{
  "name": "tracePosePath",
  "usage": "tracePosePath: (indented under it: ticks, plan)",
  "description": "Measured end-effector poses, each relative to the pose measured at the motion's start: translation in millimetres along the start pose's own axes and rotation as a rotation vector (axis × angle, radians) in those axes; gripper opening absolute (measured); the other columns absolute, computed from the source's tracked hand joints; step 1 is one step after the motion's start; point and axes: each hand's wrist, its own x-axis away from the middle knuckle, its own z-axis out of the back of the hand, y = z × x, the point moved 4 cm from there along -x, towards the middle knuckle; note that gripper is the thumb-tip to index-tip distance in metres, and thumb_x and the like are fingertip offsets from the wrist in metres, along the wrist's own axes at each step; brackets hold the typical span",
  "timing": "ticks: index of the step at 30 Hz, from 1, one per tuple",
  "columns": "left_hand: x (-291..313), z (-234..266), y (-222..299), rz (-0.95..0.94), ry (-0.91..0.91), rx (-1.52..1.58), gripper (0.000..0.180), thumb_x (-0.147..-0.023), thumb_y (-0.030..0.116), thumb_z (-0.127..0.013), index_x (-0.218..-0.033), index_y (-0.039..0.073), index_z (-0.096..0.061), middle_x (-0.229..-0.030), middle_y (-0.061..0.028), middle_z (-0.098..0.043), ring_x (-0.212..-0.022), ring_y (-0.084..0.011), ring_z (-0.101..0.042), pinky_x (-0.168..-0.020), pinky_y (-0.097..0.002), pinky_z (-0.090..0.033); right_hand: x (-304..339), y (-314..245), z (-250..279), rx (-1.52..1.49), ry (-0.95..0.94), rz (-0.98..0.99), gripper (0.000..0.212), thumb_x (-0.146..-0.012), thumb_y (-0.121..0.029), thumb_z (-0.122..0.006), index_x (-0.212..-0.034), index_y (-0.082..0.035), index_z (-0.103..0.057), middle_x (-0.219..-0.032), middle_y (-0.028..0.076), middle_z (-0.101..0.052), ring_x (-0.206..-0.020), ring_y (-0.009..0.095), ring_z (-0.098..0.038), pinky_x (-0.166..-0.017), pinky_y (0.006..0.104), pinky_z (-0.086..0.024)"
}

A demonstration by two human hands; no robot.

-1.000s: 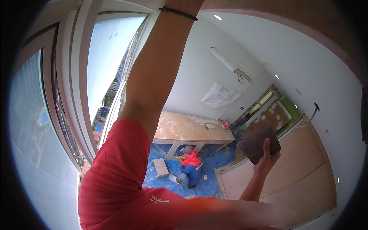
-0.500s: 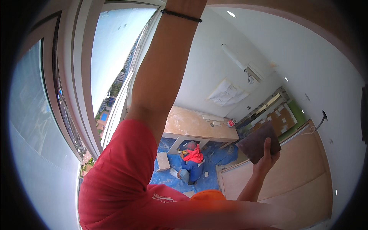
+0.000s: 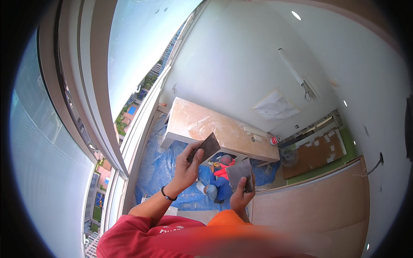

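My left hand (image 3: 185, 172), with a beaded bracelet at the wrist, grips a thin, dark rectangular plate (image 3: 209, 147) by its edge, thumb across the near face. Opposite it, my right hand (image 3: 242, 197) holds a greyish, squarish flat plate (image 3: 237, 173), thumb pressed on its face and fingers hidden behind. The two plates look like filler spreaders, but their exact kind is unclear. Both are raised in front of my chest, tilted and apart from each other.
Below, a co-worker (image 3: 222, 188) crouches on blue sheeting (image 3: 148, 172) beside a long wooden counter (image 3: 193, 120), on which a can (image 3: 274, 140) stands. Window frames (image 3: 124, 159) with a drop outside run along my left. A wooden panel (image 3: 309, 202) lies at right.
My left arm has come down from overhead, and its hand now shows with a plate. My right hand has moved left with its plate, toward the left hand.
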Motion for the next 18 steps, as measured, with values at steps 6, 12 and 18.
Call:
tracePosePath:
  ticks: [6,12,18]
  plan:
    - [38,-7,7,-0.187,-0.114,-0.168,0.04,-0.104,0.01,-0.055,-0.143,0.007,-0.058,-0.137,-0.0167,-0.064,-0.113,-0.0308,-0.068,-0.092,-0.0343,-0.054,46,-19,-56,0.12,-0.215,0.347,0.041,-0.108,-0.019,-0.049,-0.138,0.009,-0.053,-0.128,0.024,-0.062,-0.116,0.037,-0.06,-0.098,0.0431,-0.048]
    - [74,-10,8,-0.079,-0.151,-0.166,0.038,-0.105,0.012,-0.051,-0.142,0.007,-0.059,-0.133,-0.0167,-0.066,-0.113,-0.0337,-0.067,-0.095,-0.0372,-0.053,79,-24,-62,0.068,-0.209,0.364,0.038,-0.106,-0.013,-0.049,-0.137,0.008,-0.056,-0.131,0.023,-0.062,-0.113,0.036,-0.062,-0.096,0.0453,-0.049]
    - [120,-18,13,-0.046,-0.051,-0.282,0.037,-0.106,0.012,-0.05,-0.141,0.007,-0.06,-0.131,-0.017,-0.067,-0.111,-0.0331,-0.067,-0.093,-0.0367,-0.053,108,-26,-44,-0.011,-0.188,0.347,0.038,-0.106,-0.011,-0.049,-0.136,0.01,-0.056,-0.131,0.025,-0.062,-0.113,0.037,-0.062,-0.096,0.045,-0.049]
